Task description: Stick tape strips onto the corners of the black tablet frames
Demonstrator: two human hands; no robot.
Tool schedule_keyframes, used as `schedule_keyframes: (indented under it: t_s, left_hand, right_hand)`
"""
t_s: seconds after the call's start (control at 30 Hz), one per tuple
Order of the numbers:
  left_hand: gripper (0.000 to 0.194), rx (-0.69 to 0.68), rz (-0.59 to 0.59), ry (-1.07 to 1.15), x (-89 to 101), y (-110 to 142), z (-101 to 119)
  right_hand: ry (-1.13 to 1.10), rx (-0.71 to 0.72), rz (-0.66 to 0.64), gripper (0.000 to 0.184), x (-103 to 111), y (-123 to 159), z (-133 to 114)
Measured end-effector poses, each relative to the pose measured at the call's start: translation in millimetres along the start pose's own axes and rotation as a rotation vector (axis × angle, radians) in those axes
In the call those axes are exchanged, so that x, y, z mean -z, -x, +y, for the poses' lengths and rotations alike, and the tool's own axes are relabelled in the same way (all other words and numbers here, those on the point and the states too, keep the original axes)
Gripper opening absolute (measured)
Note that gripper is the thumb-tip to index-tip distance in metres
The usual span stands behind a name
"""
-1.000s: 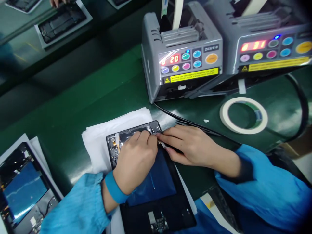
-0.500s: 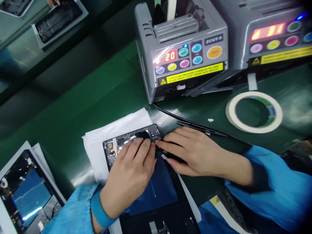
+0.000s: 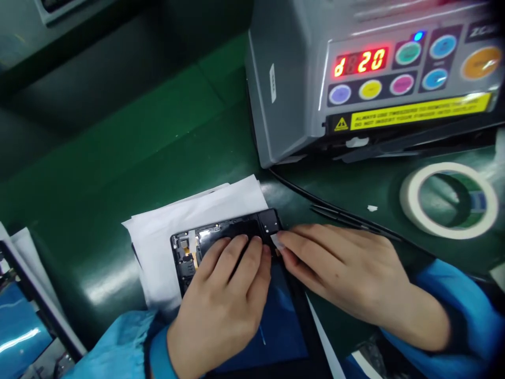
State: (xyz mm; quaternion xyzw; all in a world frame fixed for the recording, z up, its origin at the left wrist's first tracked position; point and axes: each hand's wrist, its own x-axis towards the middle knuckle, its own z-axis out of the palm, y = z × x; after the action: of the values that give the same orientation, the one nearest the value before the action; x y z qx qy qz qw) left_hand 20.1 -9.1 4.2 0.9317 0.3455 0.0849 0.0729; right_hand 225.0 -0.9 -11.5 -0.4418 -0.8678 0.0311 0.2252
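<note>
A dim workshop bench with a glossy green worktop (image 3: 130,184) runs across the view; behind it a dark gap and the edge of a pale upper surface show at top left; a grey tape dispenser (image 3: 286,89), its red display reading "d 20", stands at upper right, with a roll of white tape (image 3: 409,199) lying flat in front of it; between roll and hands are a small white scrap (image 3: 372,208), black tweezers (image 3: 335,213) and a black cable (image 3: 294,185).

The opened tablet (image 3: 282,316) lies aslant on white sheets (image 3: 158,263) at the lower middle; a second opened tablet (image 3: 18,321) is cut off at the left edge.

Since half a second ago the head view has shifted, so the dispenser looms larger and its neighbour is gone from sight; the left hand (image 3: 223,310) now lies with fingers spread on the tablet's upper part, gripping nothing; the right hand (image 3: 347,268) has its white tape piece (image 3: 277,241), which hung by the thumb, up at the tablet's right edge, seemingly pinched between thumb and forefinger; I judge that the left hand is steadying the tablet while the right handles the tape there; whether any of it is stuck down, I cannot tell.
</note>
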Motion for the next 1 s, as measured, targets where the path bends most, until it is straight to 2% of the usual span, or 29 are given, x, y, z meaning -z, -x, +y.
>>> schedule_keyframes:
  t_s: [0.67,0.8,1.0]
  left_hand:
    - [0.036,0.006,0.013,-0.019,-2.2,1,2]
    - [0.036,0.008,0.024,-0.025,-2.8,1,3]
    - [0.036,0.009,0.026,-0.042,-4.0,2,4]
  right_hand:
    - [0.132,-0.007,-0.050,0.012,5,-3,-9]
    - [0.142,0.006,-0.030,0.018,4,-1,-10]
    - [0.132,0.044,0.040,0.014,2,2,-12]
